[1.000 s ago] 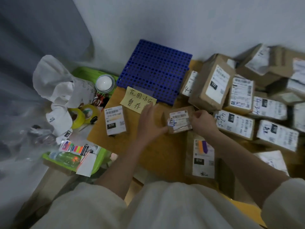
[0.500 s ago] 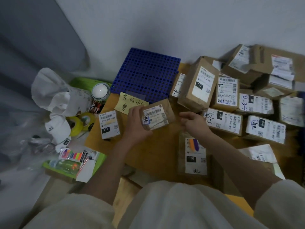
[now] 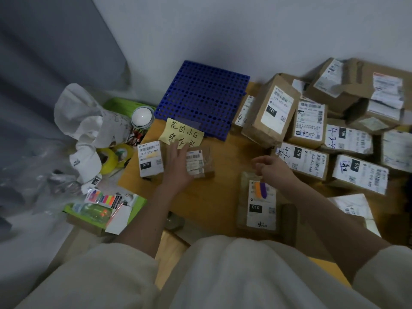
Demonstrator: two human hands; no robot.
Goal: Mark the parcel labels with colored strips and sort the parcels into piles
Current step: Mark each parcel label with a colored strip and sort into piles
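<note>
Small brown parcel (image 3: 200, 161): lies label-up on the table (image 3: 207, 197), just below the yellow handwritten note (image 3: 181, 133), beside a white-labelled 070 parcel (image 3: 151, 158) to its left; likely the start of a sorted pile under that note.
Left hand (image 3: 178, 168): fingers straight, resting flat against the parcel's left side, apparently settling it in place.
Right hand (image 3: 273, 167): well right of the parcel, loosely curled, holding nothing visible.
010 parcel (image 3: 260, 204): below the right hand, label bearing orange and purple strips (image 3: 260, 189).
Unsorted parcels (image 3: 334, 130): heaped further right.
Coloured strip pack (image 3: 103, 198): far left of the note, off the table.
</note>
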